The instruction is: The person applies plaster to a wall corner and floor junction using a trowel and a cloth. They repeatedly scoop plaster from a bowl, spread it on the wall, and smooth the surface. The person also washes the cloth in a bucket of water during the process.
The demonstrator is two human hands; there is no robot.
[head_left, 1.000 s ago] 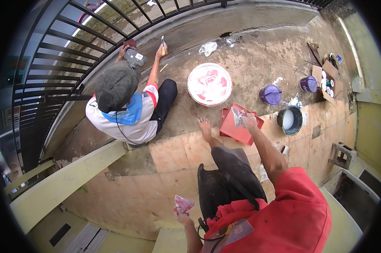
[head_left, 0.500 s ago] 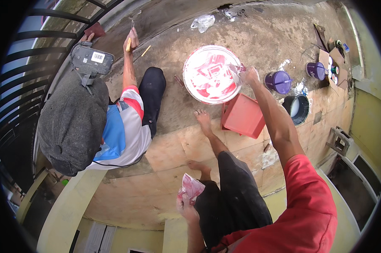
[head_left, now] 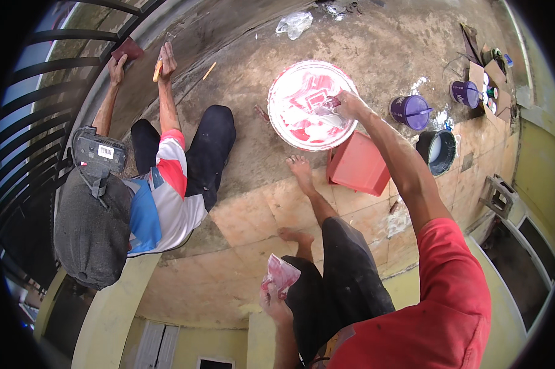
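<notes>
White paste is smeared over a round red lid or tray (head_left: 288, 126) on the ground ahead of me. My right hand (head_left: 353, 106) reaches over its right side, closed around a scraper (head_left: 329, 115) whose blade lies against the paste. Low in the picture, my left hand (head_left: 273, 301) grips a roughly triangular, paste-coated red piece (head_left: 280, 274) next to my knee. A red plastic crate (head_left: 358, 165) rests beside the lid, below my right forearm.
A co-worker (head_left: 160, 197) squats at the left beside a low wall, holding a yellow-handled tool (head_left: 158, 71) and a dark red square (head_left: 128, 49). Rightward stand purple tubs (head_left: 406, 112), a black bucket (head_left: 434, 152) and a cardboard box (head_left: 499, 101). Black railings (head_left: 50, 64) line the left.
My right hand and the scraper have moved left and slightly down across the lid. The co-worker's head has shifted down-left, and the hand with the yellow-handled tool has moved left.
</notes>
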